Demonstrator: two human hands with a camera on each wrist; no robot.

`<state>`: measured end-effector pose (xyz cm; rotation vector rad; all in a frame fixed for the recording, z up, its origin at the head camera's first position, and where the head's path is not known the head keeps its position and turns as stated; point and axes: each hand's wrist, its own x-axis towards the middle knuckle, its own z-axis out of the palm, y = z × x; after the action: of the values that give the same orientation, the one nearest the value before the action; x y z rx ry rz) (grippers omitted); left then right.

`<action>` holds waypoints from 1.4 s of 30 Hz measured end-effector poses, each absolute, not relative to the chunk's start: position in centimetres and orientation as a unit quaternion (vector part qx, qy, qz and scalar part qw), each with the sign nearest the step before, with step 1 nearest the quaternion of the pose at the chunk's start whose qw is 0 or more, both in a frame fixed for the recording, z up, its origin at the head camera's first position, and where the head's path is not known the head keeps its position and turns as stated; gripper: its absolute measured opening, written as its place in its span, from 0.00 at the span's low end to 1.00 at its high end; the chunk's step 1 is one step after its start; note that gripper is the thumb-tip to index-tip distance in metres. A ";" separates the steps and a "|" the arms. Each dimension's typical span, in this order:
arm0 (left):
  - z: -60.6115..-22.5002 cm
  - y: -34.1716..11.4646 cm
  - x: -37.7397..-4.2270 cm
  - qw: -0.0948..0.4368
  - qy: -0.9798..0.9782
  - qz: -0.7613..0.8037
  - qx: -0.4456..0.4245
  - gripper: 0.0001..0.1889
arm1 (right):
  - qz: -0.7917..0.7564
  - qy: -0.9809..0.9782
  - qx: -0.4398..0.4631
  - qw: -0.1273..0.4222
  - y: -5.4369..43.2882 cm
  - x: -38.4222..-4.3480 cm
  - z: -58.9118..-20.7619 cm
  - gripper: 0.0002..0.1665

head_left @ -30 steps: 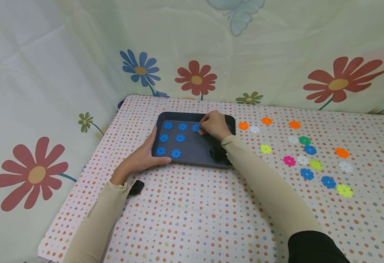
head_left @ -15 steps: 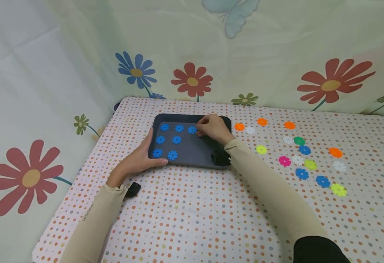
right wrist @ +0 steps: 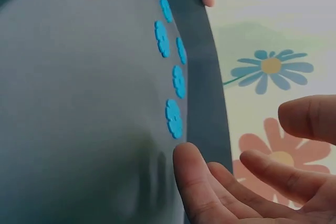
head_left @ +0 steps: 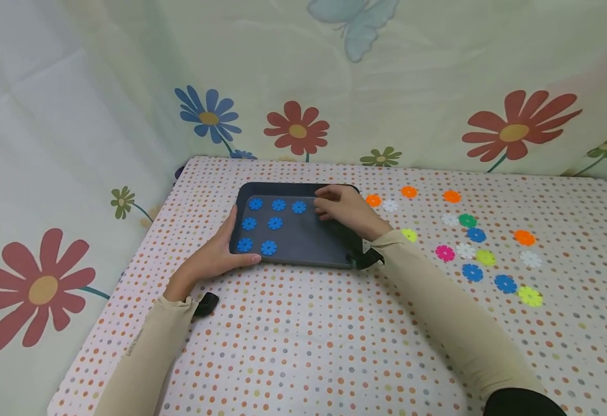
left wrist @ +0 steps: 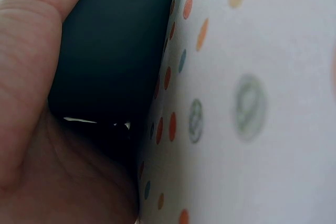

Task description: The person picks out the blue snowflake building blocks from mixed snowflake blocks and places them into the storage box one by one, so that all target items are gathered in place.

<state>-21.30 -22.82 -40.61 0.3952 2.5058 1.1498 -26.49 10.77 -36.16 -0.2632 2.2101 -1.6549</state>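
Note:
A dark grey baking tray (head_left: 308, 231) holds several blue notched plastic discs (head_left: 278, 205), laid flat in rows on its left part. My left hand (head_left: 215, 254) holds the tray's near left corner, with the thumb along the front rim and the fingers against the left side. In the left wrist view the palm lies close to the dark tray wall (left wrist: 115, 40). Over the back right of the tray hovers my right hand (head_left: 347, 209), fingers parted and holding nothing. Its fingertips are just right of the last blue disc (right wrist: 174, 119) in the back row, apart from it.
Loose discs lie on the dotted tablecloth (head_left: 282, 335) right of the tray, among them an orange disc (head_left: 451, 197), a green disc (head_left: 467, 221), a pink disc (head_left: 445, 253) and a blue disc (head_left: 505, 283). A flowered curtain (head_left: 418, 75) hangs behind the table.
My right hand has let go of the third blue disc in the back row and drawn back to the right, fingers spreading. The left hand stays on the tray. The head view has shifted slightly.

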 end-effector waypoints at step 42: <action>-40.2 -22.8 -21.2 0.186 0.881 0.412 0.140 0.70 | -0.536 0.833 -0.066 0.118 22.1 -21.3 -34.0 0.33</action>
<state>-21.21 -22.80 -40.25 0.3930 2.4819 1.1612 -21.34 22.09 -34.03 -0.1930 2.4386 -1.5680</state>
